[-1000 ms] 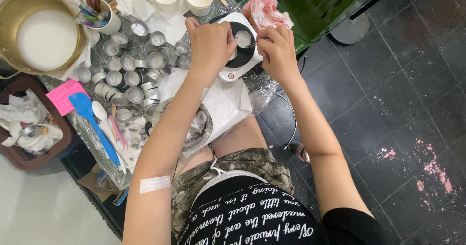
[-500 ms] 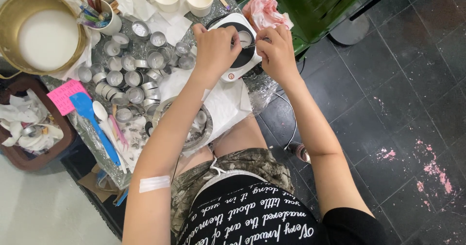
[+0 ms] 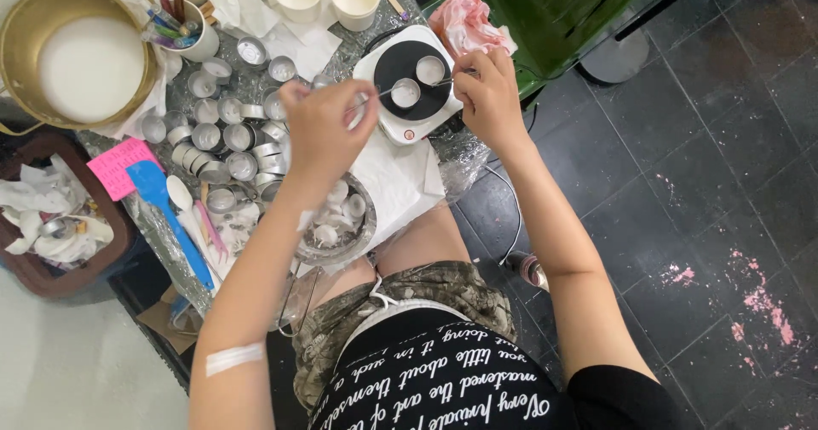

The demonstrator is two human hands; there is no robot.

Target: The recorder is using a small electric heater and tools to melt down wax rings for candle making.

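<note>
- Tins, two small round ones filled with white wax, sit side by side on the black plate of a white hotplate, at the far edge of the table.
- Left hand hovers just beside the hotplate; its fingers pinch a thin metal tool, whose tip touches the nearer tin.
- Right hand pinches a second thin tool, which reaches the farther tin.
- Each tool has its long axis almost level: the left one points to the right, the right one points to the left, so the tips face each other.
- Judgement: a good grip needs both tips low on the rim, a slow lift, and the tin kept flat, because melted wax probably spills easily.
- Many empty tins stand near a metal bowl.
</note>
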